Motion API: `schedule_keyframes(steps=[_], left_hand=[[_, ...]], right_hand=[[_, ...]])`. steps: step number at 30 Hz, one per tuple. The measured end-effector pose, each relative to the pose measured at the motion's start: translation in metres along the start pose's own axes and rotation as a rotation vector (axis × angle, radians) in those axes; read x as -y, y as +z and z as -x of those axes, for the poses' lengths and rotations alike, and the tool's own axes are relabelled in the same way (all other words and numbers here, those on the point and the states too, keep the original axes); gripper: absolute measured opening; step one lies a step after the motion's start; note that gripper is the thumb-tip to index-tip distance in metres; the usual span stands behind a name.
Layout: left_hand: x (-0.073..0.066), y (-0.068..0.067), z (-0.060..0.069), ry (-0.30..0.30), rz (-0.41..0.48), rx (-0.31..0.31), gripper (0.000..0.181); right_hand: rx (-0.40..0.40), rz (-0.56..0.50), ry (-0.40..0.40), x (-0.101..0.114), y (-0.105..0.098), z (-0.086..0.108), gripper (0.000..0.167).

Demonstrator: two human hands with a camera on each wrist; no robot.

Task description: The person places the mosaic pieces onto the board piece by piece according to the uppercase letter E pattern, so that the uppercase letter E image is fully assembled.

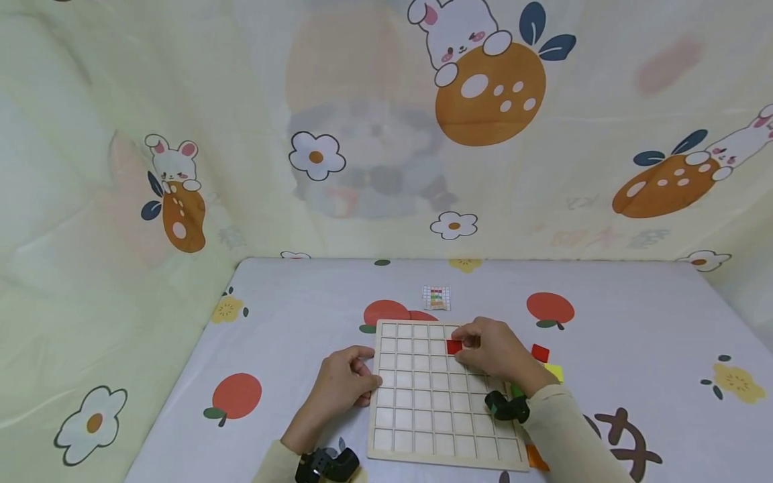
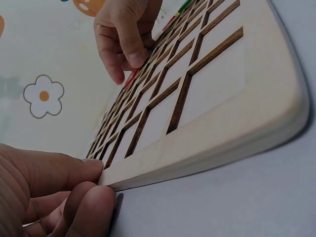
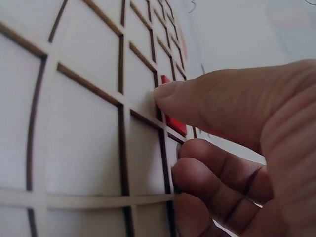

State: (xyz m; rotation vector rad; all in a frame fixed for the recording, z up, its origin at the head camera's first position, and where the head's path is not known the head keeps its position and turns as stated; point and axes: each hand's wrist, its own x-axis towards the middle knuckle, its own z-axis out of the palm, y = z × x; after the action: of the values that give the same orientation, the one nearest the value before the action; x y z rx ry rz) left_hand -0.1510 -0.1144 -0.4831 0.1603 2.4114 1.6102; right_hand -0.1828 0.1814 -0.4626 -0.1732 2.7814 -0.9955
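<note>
A square wooden grid board point(image 1: 417, 461) with a raised lattice lies on the table. My left hand point(image 1: 344, 381) grips its left edge, thumb at the rim in the left wrist view, where the pale wooden frame point(image 2: 237, 126) runs close by. My right hand point(image 1: 492, 349) reaches over the board's upper right part. Its fingers hold a small red square tile point(image 1: 454, 347) at a cell near the top. In the right wrist view the thumb lies against the red tile point(image 3: 175, 123), hiding part of it; the index fingertip is out of sight there.
Right of the board lie another red tile point(image 1: 540, 353), a yellow tile point(image 1: 553, 371) and an orange piece point(image 1: 536, 458), partly behind the right forearm. A small card with a coloured grid pattern point(image 1: 436, 298) lies beyond the board. A printed cloth curtain point(image 1: 374, 235) stands behind the table.
</note>
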Motion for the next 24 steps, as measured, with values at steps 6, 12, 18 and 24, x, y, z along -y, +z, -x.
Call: schedule_keyframes(steps=[6, 12, 18, 24], left_hand=[[0.000, 0.000, 0.000, 0.000, 0.000, 0.004, 0.050], [0.001, 0.001, -0.001, -0.015, -0.002, 0.007, 0.051], [0.001, 0.001, -0.001, -0.032, -0.004, 0.000, 0.051], [0.001, 0.000, -0.001, -0.036, 0.008, -0.002, 0.051]], right_hand=[[-0.062, -0.046, -0.008, -0.010, -0.012, 0.006, 0.045], [-0.139, -0.083, -0.011, -0.036, -0.030, 0.019, 0.050], [-0.204, -0.036, 0.036, -0.060, -0.045, 0.036, 0.053], [-0.240, 0.044, 0.090, -0.075, -0.054, 0.045, 0.050]])
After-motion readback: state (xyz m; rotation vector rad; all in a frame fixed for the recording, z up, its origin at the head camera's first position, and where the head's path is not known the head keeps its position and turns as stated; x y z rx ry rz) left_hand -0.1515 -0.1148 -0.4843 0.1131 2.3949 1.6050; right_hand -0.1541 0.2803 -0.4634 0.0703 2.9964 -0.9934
